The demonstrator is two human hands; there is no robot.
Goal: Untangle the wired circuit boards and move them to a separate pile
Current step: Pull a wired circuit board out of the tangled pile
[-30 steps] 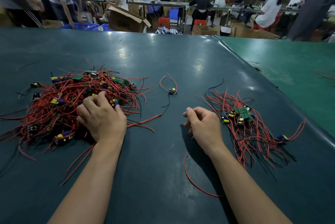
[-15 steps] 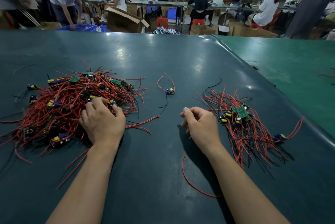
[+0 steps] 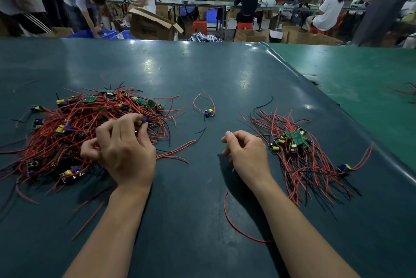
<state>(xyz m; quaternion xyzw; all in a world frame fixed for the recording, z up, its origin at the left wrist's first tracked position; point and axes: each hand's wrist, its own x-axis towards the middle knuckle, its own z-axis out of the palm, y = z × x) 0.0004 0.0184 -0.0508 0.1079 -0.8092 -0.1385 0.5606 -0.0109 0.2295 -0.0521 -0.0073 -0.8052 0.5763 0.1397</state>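
A big tangled pile of wired circuit boards [image 3: 74, 129], red and black leads with small green boards, lies at the left of the dark green table. My left hand [image 3: 122, 149] sits on its right side, fingers curled into the wires and pinching a board with a yellow and blue part at the fingertips. A smaller sorted pile [image 3: 299, 154] lies at the right. My right hand [image 3: 246, 154] rests on the table just left of that pile, loosely curled, with nothing seen in it. One single board [image 3: 209, 113] lies between the piles.
A loose red wire [image 3: 238, 228] curves across the table under my right forearm. The dark mat's raised edge [image 3: 315, 88] runs diagonally at the right, with a lighter green table [image 3: 360, 79] beyond. Several people, cardboard boxes and benches fill the background.
My left hand has lifted its knuckles and curled its fingers and thumb into the tangled pile, taking hold of a board. My right hand has stayed in place.
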